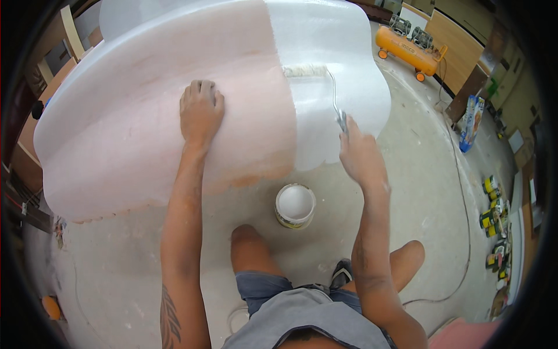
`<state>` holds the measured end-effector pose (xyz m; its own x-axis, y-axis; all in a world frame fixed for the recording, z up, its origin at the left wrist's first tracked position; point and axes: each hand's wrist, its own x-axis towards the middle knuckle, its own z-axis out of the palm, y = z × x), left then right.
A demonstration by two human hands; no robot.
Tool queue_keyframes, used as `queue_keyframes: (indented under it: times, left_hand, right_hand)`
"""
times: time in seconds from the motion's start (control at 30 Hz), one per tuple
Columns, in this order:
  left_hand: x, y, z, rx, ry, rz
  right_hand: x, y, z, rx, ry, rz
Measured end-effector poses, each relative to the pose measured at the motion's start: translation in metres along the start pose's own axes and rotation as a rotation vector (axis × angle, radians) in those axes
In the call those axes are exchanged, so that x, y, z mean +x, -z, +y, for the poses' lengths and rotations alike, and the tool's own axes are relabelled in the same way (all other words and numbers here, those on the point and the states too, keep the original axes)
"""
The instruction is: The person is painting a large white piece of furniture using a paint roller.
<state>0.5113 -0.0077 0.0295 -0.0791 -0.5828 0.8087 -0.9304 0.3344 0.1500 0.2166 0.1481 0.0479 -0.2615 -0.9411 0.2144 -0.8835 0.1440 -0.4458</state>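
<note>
My right hand [363, 154] is closed around the handle of a paint roller [335, 96]. The roller's pale sleeve lies against a large curved panel [133, 116], right beside the line where white paint meets the bare pinkish surface. White covers the panel's right part; its left and middle are pinkish, with orange-brown patches along the lower edge. My left hand [201, 113] rests on the pinkish area, fingers bent against it and thumb a little apart. On the floor between my knees and the panel stands an open paint bucket [295, 205] with white paint inside.
An orange air compressor [407, 49] on wheels stands at the far right. A hose [468, 221] curves over the floor on the right. Several paint cans [491, 218] line the right side near a blue package [471, 123]. Wooden boards stand at the far left.
</note>
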Motion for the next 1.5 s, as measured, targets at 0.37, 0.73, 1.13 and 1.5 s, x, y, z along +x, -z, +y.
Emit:
queue_keyframes:
  times: [0.37,0.73,1.13,1.5]
  left_hand:
    - [0.0,0.003,-0.007,-0.012,0.024,0.001]
    - [0.003,0.002,0.002,-0.001,0.054,-0.045]
    - [0.001,0.003,-0.005,-0.023,0.059,-0.023]
    - [0.001,0.004,-0.003,-0.003,0.091,-0.03]
  right_hand:
    - [0.004,0.013,-0.002,-0.077,0.016,-0.042]
    - [0.179,0.023,-0.072,0.029,0.078,0.117]
    - [-0.071,0.022,0.021,-0.056,-0.011,-0.04]
    - [0.016,-0.011,0.054,-0.004,0.036,0.19]
